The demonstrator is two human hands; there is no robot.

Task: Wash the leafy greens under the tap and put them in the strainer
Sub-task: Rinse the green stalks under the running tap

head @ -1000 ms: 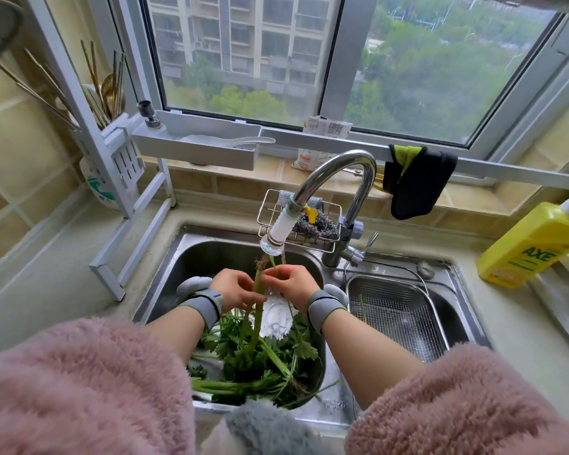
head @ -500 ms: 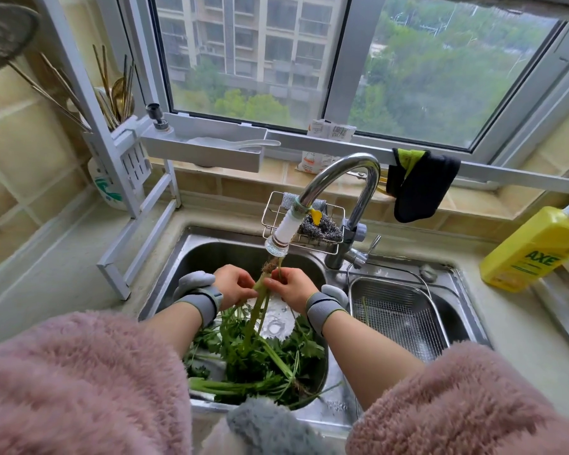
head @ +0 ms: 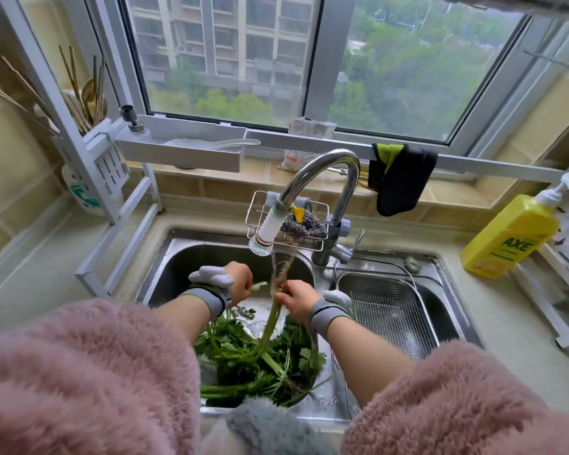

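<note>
A bunch of leafy greens (head: 260, 359) lies in a bowl in the left sink basin (head: 178, 267). My right hand (head: 298, 298) grips one long stalk (head: 271, 323) upright, its rooty end raised into the water running from the tap (head: 322, 178). My left hand (head: 239, 282) pinches a short pale green stem piece beside that stalk. The metal mesh strainer (head: 388, 310) sits in the right basin; a thin green stem lies at its left edge.
A wire caddy (head: 257, 208) with a scourer hangs behind the tap nozzle. A yellow AXE soap bottle (head: 506, 238) stands on the counter at right. A dark cloth (head: 398, 178) hangs on the sill rail. A white rack with chopsticks (head: 89, 126) stands at left.
Both hands have lifted the stalk higher, bringing its root end up under the tap nozzle. My left hand has drawn slightly left, away from the stalk, with a stem piece in it.
</note>
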